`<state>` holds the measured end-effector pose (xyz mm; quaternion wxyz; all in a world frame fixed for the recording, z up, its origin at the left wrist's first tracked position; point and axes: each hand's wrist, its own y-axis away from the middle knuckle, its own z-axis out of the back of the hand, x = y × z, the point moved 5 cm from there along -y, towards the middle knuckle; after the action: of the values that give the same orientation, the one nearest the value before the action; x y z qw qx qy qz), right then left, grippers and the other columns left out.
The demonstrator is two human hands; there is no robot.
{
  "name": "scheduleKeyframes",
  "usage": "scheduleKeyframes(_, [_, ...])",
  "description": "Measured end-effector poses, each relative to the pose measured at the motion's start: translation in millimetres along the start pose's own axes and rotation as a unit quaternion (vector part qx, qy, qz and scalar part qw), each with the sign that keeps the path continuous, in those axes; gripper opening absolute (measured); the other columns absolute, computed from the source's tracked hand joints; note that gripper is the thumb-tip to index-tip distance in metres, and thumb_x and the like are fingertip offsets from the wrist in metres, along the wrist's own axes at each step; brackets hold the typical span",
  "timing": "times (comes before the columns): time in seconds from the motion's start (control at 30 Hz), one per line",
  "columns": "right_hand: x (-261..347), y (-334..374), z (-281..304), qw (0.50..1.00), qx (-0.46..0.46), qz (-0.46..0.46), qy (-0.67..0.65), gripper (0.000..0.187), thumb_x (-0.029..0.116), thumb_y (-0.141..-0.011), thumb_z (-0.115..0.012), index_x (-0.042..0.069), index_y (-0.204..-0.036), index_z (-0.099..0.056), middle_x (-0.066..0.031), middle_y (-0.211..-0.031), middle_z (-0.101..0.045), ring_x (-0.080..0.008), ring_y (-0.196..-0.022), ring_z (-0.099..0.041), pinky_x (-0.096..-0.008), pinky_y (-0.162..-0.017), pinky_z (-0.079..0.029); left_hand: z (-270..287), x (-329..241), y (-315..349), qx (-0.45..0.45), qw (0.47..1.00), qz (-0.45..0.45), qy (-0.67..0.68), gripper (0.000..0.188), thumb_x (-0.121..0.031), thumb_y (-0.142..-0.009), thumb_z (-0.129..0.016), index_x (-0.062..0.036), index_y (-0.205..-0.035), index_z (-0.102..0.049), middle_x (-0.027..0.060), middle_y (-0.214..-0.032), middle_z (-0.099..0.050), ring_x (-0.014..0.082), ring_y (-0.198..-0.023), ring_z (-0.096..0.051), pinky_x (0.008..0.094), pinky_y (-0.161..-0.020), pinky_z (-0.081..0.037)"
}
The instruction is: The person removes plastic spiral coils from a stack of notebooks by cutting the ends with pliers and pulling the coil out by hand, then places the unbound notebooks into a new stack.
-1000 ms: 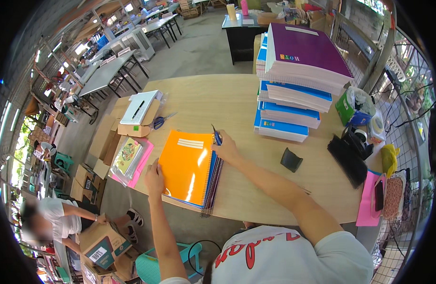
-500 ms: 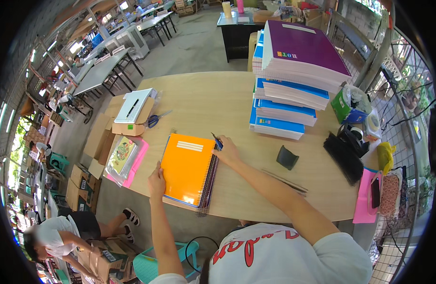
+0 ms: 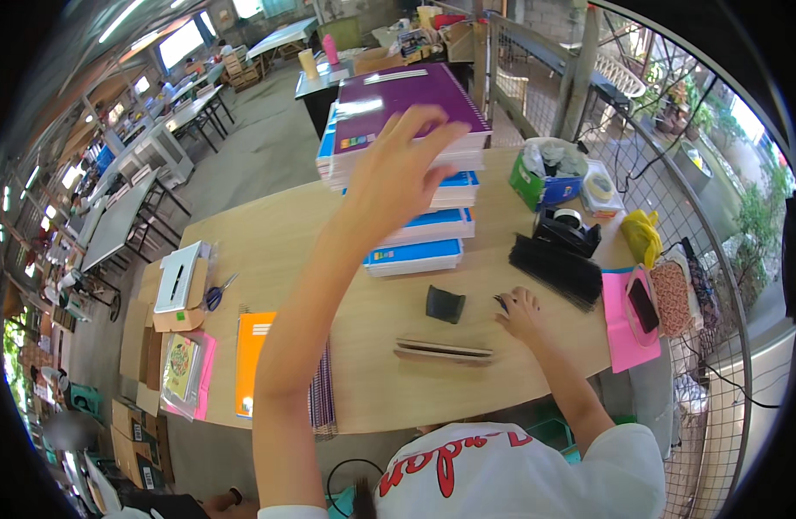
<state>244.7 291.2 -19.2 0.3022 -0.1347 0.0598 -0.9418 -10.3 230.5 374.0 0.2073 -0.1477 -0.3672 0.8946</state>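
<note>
My left hand is raised in front of the tall notebook stack, with its fingers apart and slightly blurred. Behind it shows the purple spiral notebook on top; whether my fingertips touch it I cannot tell. Blue-covered notebooks lie beneath in staggered bundles. On the table at right, my right hand rests low, its fingers closed over a small dark blue tool, mostly hidden. The orange spiral notebook lies at the left, partly covered by my left forearm.
Scissors lie near a white notebook with a pen. A dark curved piece and thin strips are mid-table. To the right stand a black brush, tape dispenser, green-blue box and pink sheet with a phone.
My left hand has left the orange notebook and risen to the purple stack. My right hand has moved from the notebook's spiral to the table's right side. The view has turned right.
</note>
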Motion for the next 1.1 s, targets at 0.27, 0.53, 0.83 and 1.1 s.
scheduleKeyframes(0.27, [81.2, 41.9, 25.8, 0.950, 0.184, 0.149, -0.204, 0.050, 0.021, -0.080, -0.075, 0.011, -0.126, -0.059, -0.0161, -0.118, -0.063, -0.0359, -0.107, -0.062, -0.0468, -0.088, -0.050, -72.0, 20.6, -95.4, 0.323, 0.944, -0.014, -0.070, 0.041, 0.000, -0.072, -0.077, -0.0136, -0.110, -0.070, 0.0079, -0.108, -0.065, 0.0286, -0.103, -0.061, 0.0411, -0.088, -0.049])
scheduleKeyframes(0.53, [72.6, 12.6, 28.1, 0.950, 0.135, 0.159, -0.231, 0.045, 0.016, -0.080, -0.073, 0.013, -0.124, -0.061, -0.0143, -0.106, -0.066, -0.0353, -0.095, -0.066, -0.0451, -0.081, -0.053, -65.8, 23.7, -103.7, 0.342, 0.940, -0.005, 0.014, 0.034, -0.001, -0.075, -0.075, -0.0105, -0.107, -0.070, 0.0072, -0.101, -0.067, 0.0241, -0.096, -0.062, 0.0377, -0.086, -0.049])
scheduleKeyframes(0.83, [76.2, -8.7, 87.2, 0.946, 0.084, 0.164, -0.267, 0.067, 0.023, -0.075, -0.081, 0.018, -0.137, -0.055, -0.0116, -0.128, -0.058, -0.0345, -0.115, -0.059, -0.0440, -0.094, -0.051, -70.3, 25.3, -110.3, 0.365, 0.931, -0.020, -0.013, 0.030, 0.000, -0.075, -0.073, -0.0089, -0.103, -0.067, 0.0073, -0.100, -0.064, 0.0235, -0.092, -0.061, 0.0372, -0.081, -0.052])
scheduleKeyframes(1.1, [74.9, -1.3, 100.4, 0.928, 0.093, 0.164, -0.322, 0.069, 0.023, -0.075, -0.082, 0.020, -0.138, -0.055, -0.0145, -0.131, -0.056, -0.0349, -0.121, -0.055, -0.0444, -0.098, -0.049, -65.2, 33.0, -111.4, 0.342, 0.938, -0.057, 0.010, 0.029, -0.004, -0.073, -0.074, -0.0119, -0.100, -0.066, 0.0088, -0.098, -0.068, 0.0263, -0.089, -0.064, 0.0400, -0.077, -0.050])
